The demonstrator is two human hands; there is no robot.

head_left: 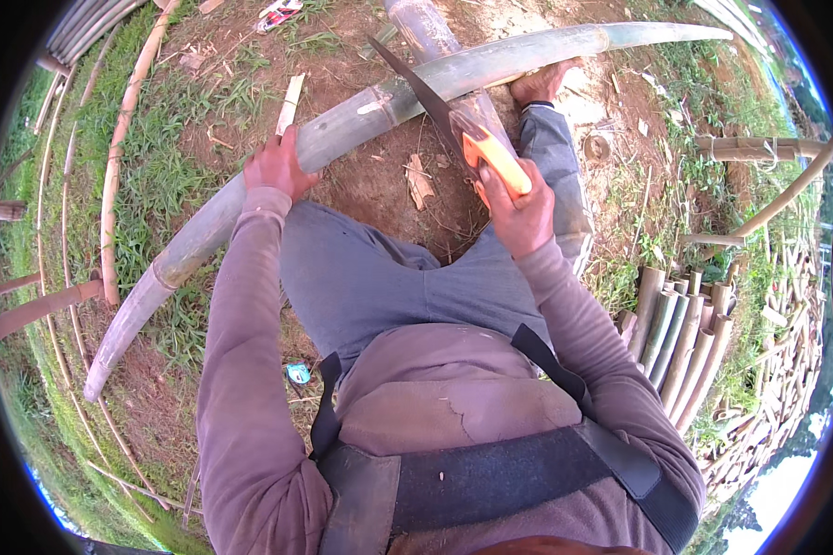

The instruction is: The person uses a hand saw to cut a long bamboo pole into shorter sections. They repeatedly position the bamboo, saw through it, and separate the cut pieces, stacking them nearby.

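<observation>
A long green-grey bamboo pole runs across in front of me, from the lower left to the upper right. My left hand is closed around it, left of a node. In my right hand is the orange handle of a handsaw. Its dark blade crosses the pole just right of that node, tip pointing away to the upper left. I cannot tell how deep the teeth sit. Under the pole lies a thicker bamboo piece. My bare foot is beside the pole, right of the saw.
Cut bamboo lengths are stacked at the right, with a heap of split pieces beyond. A pole frame stands at the left. A small blue-and-white object lies by my left leg. A red-and-white item is at the far edge.
</observation>
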